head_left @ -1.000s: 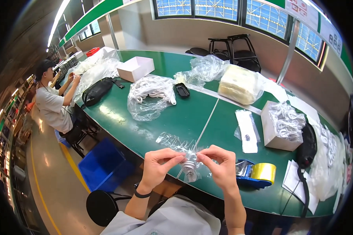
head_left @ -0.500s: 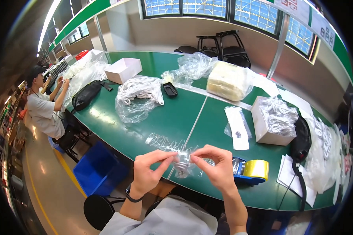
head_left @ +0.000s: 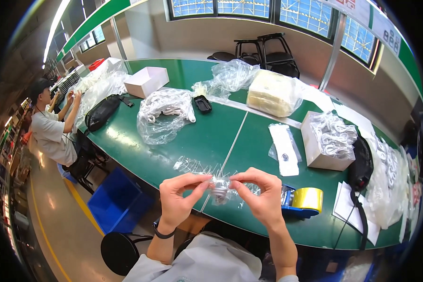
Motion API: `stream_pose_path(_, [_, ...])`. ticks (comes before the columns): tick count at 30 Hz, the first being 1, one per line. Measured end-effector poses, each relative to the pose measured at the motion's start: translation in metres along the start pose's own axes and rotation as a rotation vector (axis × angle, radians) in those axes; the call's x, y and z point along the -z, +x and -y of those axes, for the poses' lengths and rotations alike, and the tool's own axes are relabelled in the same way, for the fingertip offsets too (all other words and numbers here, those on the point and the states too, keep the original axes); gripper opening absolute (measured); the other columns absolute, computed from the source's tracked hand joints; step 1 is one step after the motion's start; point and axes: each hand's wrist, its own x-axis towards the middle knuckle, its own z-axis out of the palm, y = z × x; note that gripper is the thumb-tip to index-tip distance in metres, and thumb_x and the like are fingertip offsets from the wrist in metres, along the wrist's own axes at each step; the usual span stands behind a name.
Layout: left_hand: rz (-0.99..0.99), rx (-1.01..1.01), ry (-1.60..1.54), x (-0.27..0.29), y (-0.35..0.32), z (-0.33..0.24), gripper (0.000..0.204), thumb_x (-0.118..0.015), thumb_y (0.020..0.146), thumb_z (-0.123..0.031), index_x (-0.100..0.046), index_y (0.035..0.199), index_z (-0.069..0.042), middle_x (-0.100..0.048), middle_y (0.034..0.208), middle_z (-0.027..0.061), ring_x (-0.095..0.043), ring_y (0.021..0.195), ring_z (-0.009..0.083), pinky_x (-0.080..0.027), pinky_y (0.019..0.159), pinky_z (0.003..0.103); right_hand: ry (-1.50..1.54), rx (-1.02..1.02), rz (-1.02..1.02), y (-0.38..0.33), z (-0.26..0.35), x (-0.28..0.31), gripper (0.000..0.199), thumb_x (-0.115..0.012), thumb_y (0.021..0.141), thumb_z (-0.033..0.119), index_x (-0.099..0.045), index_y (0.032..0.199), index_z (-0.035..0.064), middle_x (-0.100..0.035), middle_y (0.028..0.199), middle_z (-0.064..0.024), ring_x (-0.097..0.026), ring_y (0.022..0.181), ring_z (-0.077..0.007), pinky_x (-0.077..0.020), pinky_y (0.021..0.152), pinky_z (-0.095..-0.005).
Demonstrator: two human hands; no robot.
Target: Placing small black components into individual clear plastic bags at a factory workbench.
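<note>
A small clear plastic bag (head_left: 219,195) with a coiled pale cable inside hangs in front of me over the near edge of the green table (head_left: 192,136). My left hand (head_left: 181,195) pinches the bag's upper left corner between thumb and index finger. Opposite it, my right hand (head_left: 261,190) pinches the upper right corner in the same way. Thin white strips like twist ties (head_left: 191,165) lie scattered just beyond my fingers. A blue tape dispenser with a yellow roll (head_left: 307,199) stands to the right of my right hand.
Bagged white cables (head_left: 167,110), a black tray (head_left: 203,104) and a wrapped cream stack (head_left: 273,94) stand farther back. At right are a box of bagged cables (head_left: 326,157) and a black pouch (head_left: 361,164). A blue bin (head_left: 120,202) sits lower left; a co-worker (head_left: 51,122) sits at far left.
Both hands have risen slightly with the bag, and its top edge now shows stretched between my fingertips. The table things stay where they were.
</note>
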Motion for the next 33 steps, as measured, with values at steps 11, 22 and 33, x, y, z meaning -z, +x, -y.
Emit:
stream_pose_path(11, [0.075,-0.06,-0.022,0.009,-0.016,-0.005,0.022,-0.062,0.082,0.015,-0.073,0.098,0.006,-0.07,0.078,0.0151,-0.073,0.078,0.0222,-0.057,0.072,0.029,0.214,0.009,0.127,-0.014,-0.008,0.007,0.018,-0.063,0.082,-0.01,-0.073,0.095,-0.0034,-0.069,0.083,-0.011,-0.066,0.08,-0.0176,-0.0524,0.075,-0.0286])
stream_pose_path(22, [0.134,-0.341,0.1,0.013,-0.03,-0.018,0.029,-0.057,0.067,0.019,-0.074,0.083,0.002,-0.073,0.082,0.0167,-0.074,0.074,0.0212,-0.057,0.064,0.026,0.433,0.0,0.218,-0.031,0.0,0.002,0.014,-0.063,0.083,-0.008,-0.071,0.094,-0.0044,-0.07,0.095,-0.0137,-0.065,0.094,-0.0219,-0.0513,0.087,-0.0341])
stream_pose_path(33, [0.179,-0.4,0.292,0.01,-0.042,-0.028,0.009,-0.065,0.072,0.006,-0.071,0.071,0.0,-0.074,0.086,0.0166,-0.072,0.069,0.022,-0.057,0.063,0.029,0.025,0.154,0.147,-0.039,0.007,0.004,0.02,-0.067,0.082,-0.009,-0.072,0.099,-0.0005,-0.071,0.096,-0.0116,-0.068,0.091,-0.0212,-0.0531,0.081,-0.0311])
